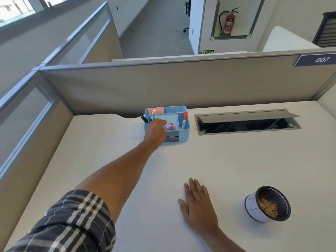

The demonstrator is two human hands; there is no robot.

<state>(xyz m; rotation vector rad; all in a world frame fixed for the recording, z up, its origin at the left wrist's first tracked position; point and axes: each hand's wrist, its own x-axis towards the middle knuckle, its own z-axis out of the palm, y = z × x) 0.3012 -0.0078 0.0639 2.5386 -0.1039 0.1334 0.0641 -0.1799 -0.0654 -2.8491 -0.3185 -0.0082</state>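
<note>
Head view, single camera. Left hand (155, 130) was stretched far across the desk (127, 179) to the blue organizer (185, 132), which sat against the partition. Its fingers curled down into the middle compartment over the left end of the pink tube (170, 126). Contact looked likely, but the knuckles hid the fingertips, so I could not tell whether the grasp was made or loose.

The tube lay flat on the compartment floor, directly right of the fingers. Its long axis ran left-right, roughly parallel to the partition, and its rounded pink end pointed right toward the red marker (184, 120). My judgement is that a lift would have to go straight up along the fingers' side, clear of the upright white marker (153, 114) just behind the hand.

Right hand (199, 206) lay flat, fingers straight, palm on the desk, well apart from the organizer. The left was plainly the nearer hand. A round cup (251, 206) stood to its right.
</note>
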